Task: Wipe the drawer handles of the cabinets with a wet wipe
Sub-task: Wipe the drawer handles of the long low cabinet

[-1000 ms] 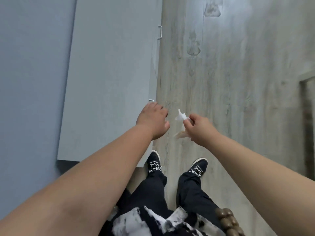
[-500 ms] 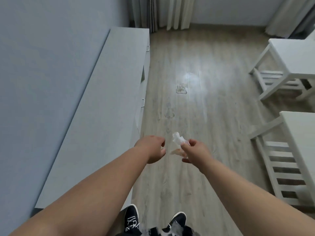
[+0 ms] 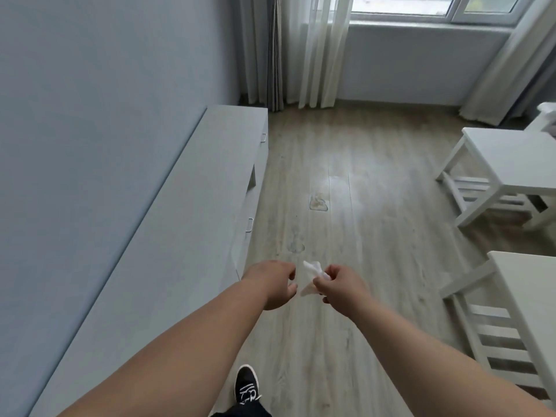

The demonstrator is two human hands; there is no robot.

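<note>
A long low white cabinet (image 3: 168, 242) runs along the left wall. Two small metal drawer handles show on its front, one near (image 3: 249, 224) and one far (image 3: 264, 137). My right hand (image 3: 340, 285) pinches a crumpled white wet wipe (image 3: 314, 273) over the floor, just right of the cabinet's front. My left hand (image 3: 272, 285) hovers beside it with loosely curled fingers and holds nothing, close to the wipe but apart from it. Neither hand touches a handle.
Wooden floor (image 3: 361, 206) stretches ahead to a curtained window (image 3: 316, 49). A white stool-like table (image 3: 505, 173) stands at right, another white table (image 3: 529, 314) nearer at right. My shoe (image 3: 246, 386) is at the bottom.
My view has risen from looking straight down to looking along the room. The hands have left the near cabinet edge; the right still pinches the wipe.
</note>
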